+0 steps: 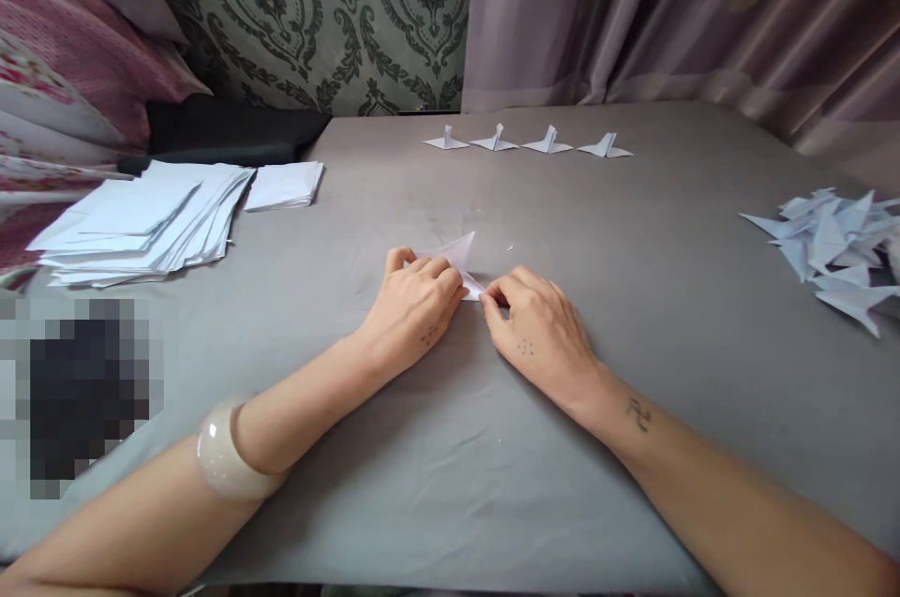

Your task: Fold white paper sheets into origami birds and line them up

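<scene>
Left hand (420, 300), palm down, grips partly hidden folded paper (458, 252); right hand (540, 323) pinches corner. Paper stack (141, 227) left, folded-shape heap (833, 236) right.

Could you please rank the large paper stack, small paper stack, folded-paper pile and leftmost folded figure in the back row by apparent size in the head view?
1. Large paper stack
2. Folded-paper pile, cut off by the frame
3. Small paper stack
4. Leftmost folded figure
</scene>
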A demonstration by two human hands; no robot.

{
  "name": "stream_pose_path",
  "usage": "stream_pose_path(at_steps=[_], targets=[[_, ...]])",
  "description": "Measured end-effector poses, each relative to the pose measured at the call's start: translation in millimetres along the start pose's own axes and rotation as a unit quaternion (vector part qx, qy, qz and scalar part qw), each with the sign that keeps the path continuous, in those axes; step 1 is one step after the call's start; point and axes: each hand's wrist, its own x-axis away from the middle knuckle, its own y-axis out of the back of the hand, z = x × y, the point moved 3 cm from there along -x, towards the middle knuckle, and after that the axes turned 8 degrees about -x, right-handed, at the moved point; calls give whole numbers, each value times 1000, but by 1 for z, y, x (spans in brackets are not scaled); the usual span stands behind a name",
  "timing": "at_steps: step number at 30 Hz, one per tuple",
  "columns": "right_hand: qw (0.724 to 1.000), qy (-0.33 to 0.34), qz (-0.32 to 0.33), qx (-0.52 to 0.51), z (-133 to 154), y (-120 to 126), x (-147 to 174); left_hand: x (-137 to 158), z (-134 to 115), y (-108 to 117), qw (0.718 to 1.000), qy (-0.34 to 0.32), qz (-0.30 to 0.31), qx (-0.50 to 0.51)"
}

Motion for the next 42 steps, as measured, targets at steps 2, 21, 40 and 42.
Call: stream_pose_path(at_steps=[2,21,40,42], targets=[[1000,-7,6,6,1,0,-1,-1,-1,1,1000,-3,13,-7],[987,-106,64,-104,-24,19,-8,-7,5,-1,993,-112,-10,-45],[985,115,97,83,1,24,11,-8,8,-4,994,-109,1,-34],[988,118,79,58,2,24,11,-7,8,-5,993,-112,-9,-35]])
